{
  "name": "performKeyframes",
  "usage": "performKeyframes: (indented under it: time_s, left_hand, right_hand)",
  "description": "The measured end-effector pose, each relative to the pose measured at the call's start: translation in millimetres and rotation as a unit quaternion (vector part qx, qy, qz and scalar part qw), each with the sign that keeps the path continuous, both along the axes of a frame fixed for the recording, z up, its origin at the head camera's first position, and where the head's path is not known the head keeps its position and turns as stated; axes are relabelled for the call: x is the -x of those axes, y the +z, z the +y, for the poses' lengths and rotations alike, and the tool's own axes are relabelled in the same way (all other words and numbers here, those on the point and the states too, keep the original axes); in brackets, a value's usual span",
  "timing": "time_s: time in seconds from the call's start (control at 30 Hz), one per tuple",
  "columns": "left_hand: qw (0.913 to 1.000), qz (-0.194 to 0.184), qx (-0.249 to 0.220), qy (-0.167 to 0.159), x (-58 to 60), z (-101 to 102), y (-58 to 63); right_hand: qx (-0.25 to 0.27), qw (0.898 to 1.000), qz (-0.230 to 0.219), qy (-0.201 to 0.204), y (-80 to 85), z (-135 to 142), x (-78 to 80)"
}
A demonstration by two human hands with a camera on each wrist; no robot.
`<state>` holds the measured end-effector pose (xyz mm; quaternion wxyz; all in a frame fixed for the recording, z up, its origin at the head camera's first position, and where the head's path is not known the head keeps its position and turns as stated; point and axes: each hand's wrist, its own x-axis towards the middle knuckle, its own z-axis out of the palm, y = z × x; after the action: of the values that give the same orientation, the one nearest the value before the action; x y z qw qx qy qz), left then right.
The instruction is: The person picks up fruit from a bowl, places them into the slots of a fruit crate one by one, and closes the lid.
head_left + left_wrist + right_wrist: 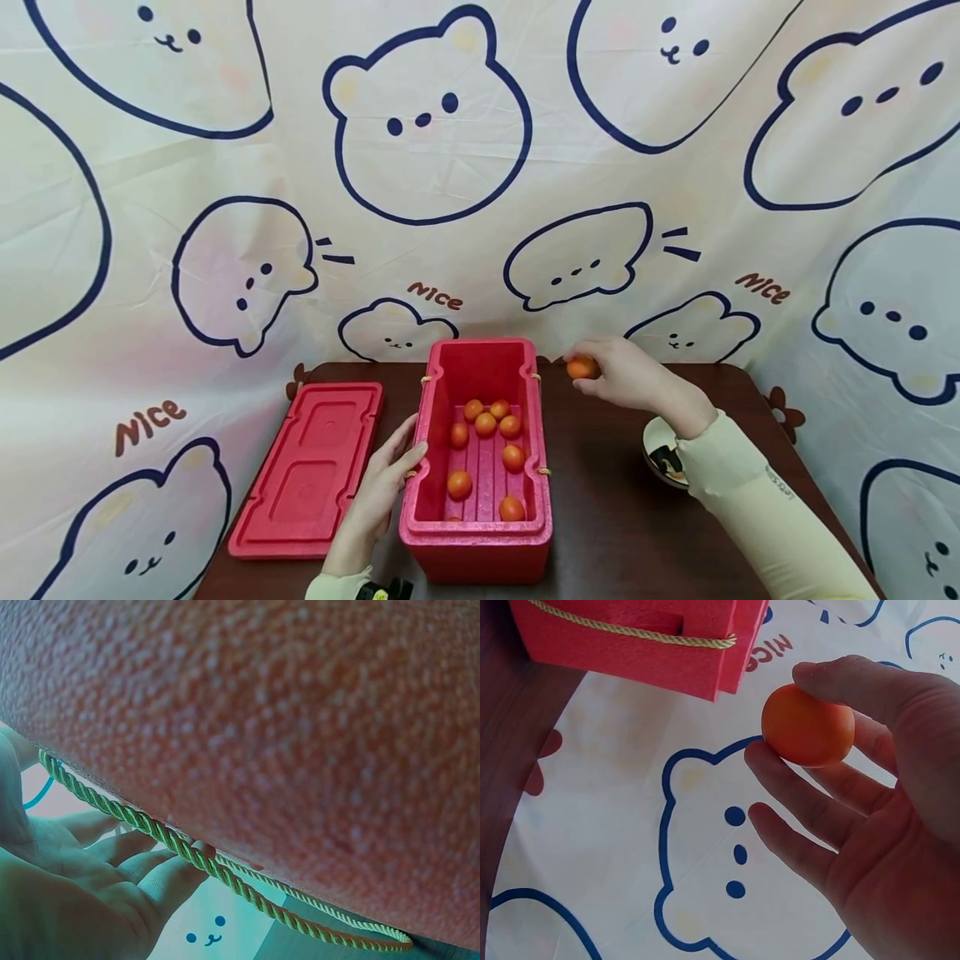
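Observation:
A small, smooth orange fruit (808, 725) is pinched between the thumb and fingers of my right hand (626, 375), in the air to the right of the box's far end. The red foam box (480, 537) stands lidless at the middle of the table, with several similar fruits (485, 425) scattered over its ribbed floor. My left hand (382, 479) rests along the box's left outer side, thumb tip at the rim. In the left wrist view, its relaxed fingers (165, 885) lie behind the twisted gold cord (247, 892) on the box's side.
A red lid (303, 467) lies flat on the dark table (600, 517) left of the box. Near the right forearm stands a small bowl (660, 433), partly covered by the sleeve, with something black in it. A bear-print cloth (427, 175) hangs behind the table and at its sides.

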<state>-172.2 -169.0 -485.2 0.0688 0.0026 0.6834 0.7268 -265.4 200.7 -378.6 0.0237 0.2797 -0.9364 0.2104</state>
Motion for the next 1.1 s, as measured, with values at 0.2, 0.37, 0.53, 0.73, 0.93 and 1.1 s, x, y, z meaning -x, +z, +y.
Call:
performKeyframes:
  time_s: [0.2, 0.37, 0.53, 0.73, 0.93, 1.1]
  left_hand:
    - [1.0, 0.001, 0.0, 0.003, 0.0, 0.6, 0.5]
    - [1.0, 0.0, 0.002, 0.006, -0.2, 1.2, 1.3]
    - [1.0, -0.002, 0.003, 0.004, -0.5, 2.0, 1.6]
    - [1.0, -0.002, 0.003, 0.004, 0.3, 1.8, 2.8]
    - [1.0, -0.009, 0.001, 0.004, -0.5, 2.0, 3.0]
    - [1.0, -0.008, 0.002, 0.004, -0.8, 1.7, 3.0]
  right_hand:
    - [-0.005, 1.0, -0.004, 0.006, 7.1, -10.3, 0.7]
    - [-0.002, 1.0, -0.005, 0.017, 11.7, -20.3, -0.6]
    - [-0.002, 1.0, -0.001, 0.027, 13.2, -28.1, -0.6]
    - [0.006, 0.999, 0.009, 0.047, 16.6, -38.8, 2.3]
    - [0.005, 0.999, 0.008, 0.053, 18.0, -47.8, 2.2]
    - [-0.006, 0.999, -0.004, 0.046, 19.0, -55.0, 0.2]
